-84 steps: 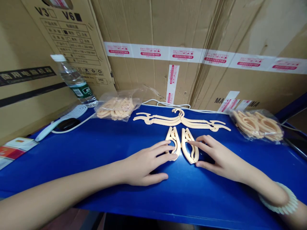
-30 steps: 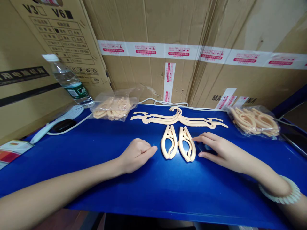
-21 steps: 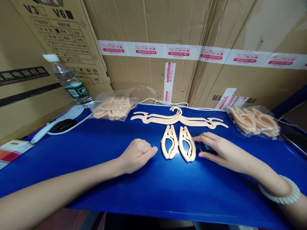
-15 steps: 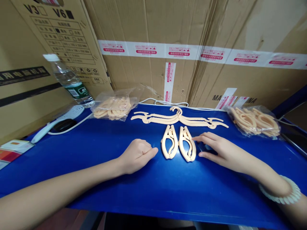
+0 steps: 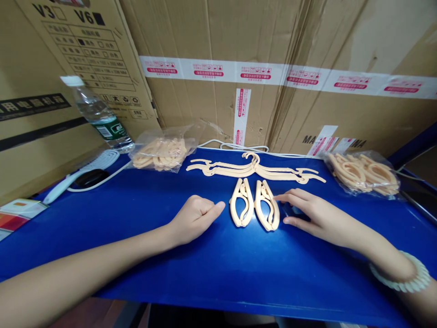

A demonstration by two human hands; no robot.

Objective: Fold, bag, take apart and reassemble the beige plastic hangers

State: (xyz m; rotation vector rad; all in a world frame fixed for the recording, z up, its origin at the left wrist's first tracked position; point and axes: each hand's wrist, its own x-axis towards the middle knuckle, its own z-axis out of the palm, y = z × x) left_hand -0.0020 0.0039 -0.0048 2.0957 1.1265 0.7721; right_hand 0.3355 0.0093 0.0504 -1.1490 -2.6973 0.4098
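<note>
Two folded cream plastic hangers lie side by side on the blue tabletop [image 5: 235,269], the left one [image 5: 233,211] and the right one [image 5: 261,217]. Behind them, unfolded hangers [image 5: 235,172] rest stacked with arms spread and hooks toward the back. My left hand [image 5: 194,219] is closed in a fist on the table, thumb pointing at the left folded hanger, apart from it; nothing shows in it. My right hand [image 5: 309,212] is open, thumb and fingers apart. Its index fingertip reaches the right edge of the right folded hanger, and whether it touches is unclear.
Clear bags of folded hangers lie at back left [image 5: 159,154] and back right [image 5: 363,173]. At left are a water bottle [image 5: 105,123], a pale hairbrush [image 5: 77,178] and a black mouse-like object [image 5: 91,178]. A white cable [image 5: 235,146] runs before cardboard boxes [image 5: 218,32].
</note>
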